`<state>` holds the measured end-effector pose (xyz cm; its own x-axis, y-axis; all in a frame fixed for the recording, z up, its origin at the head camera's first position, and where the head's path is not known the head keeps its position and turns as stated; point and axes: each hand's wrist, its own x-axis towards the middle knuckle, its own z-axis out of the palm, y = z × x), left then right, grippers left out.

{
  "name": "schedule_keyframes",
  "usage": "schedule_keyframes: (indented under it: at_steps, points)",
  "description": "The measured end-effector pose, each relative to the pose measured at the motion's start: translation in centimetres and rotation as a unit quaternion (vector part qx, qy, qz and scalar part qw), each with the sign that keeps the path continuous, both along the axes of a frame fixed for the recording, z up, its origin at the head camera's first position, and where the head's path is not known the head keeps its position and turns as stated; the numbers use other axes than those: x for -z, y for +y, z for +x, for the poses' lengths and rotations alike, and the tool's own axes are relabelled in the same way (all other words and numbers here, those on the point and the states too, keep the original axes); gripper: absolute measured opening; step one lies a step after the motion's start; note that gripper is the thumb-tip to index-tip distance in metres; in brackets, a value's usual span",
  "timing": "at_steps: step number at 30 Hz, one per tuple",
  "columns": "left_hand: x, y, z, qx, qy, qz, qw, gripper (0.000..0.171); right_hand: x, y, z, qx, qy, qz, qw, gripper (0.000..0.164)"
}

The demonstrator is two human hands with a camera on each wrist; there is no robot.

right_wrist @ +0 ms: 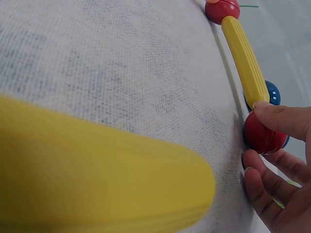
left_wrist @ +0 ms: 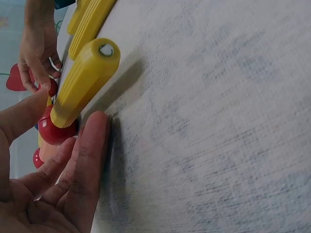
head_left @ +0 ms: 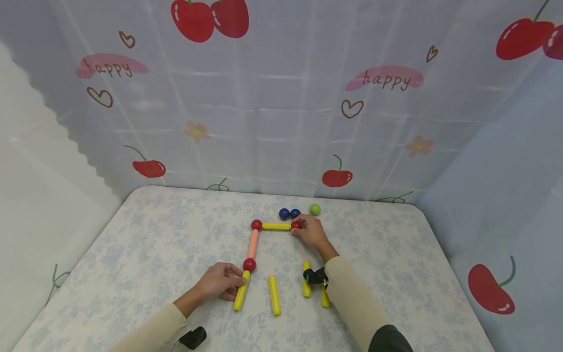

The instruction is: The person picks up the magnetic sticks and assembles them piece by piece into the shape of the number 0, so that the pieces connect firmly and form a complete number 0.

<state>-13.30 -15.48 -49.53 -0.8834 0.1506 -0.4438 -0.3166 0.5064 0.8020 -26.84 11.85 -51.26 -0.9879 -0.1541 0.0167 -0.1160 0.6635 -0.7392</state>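
My right hand (head_left: 311,231) grips a red ball (right_wrist: 265,132) between thumb and fingers, at the end of a yellow rod (head_left: 276,226). That rod joins a corner red ball (head_left: 256,225), from which a pink rod (head_left: 252,243) runs down to a nearer red ball (head_left: 249,264). Another yellow rod (left_wrist: 86,82) extends from this nearer ball toward the person. My left hand (head_left: 220,281) is beside it, its fingers loosely spread around the rod and ball, with fingertips on the tabletop in the left wrist view.
Two blue balls (head_left: 284,213) and a green ball (head_left: 314,209) sit behind the right hand. A loose yellow rod (head_left: 274,295) lies in front, and two more yellow rods (head_left: 306,288) lie by the right forearm. A printed curtain (head_left: 281,146) hangs behind the table (head_left: 176,234).
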Motion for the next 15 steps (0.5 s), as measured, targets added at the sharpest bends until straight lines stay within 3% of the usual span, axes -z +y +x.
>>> schedule_keyframes:
  at_steps: [7, 15]
  points:
    - [-0.2, 0.0, -1.8, -0.005, 0.057, -0.019, 0.9982, 0.037, 0.0, 0.2, 0.0, 0.002, -0.002, -0.008, 1.000, 0.026]
    - [0.4, 0.2, -3.2, 0.033, 0.059, 0.024, 0.9974, 0.028, -0.1, 0.1, 0.4, -0.006, 0.000, -0.019, 1.000, 0.024]
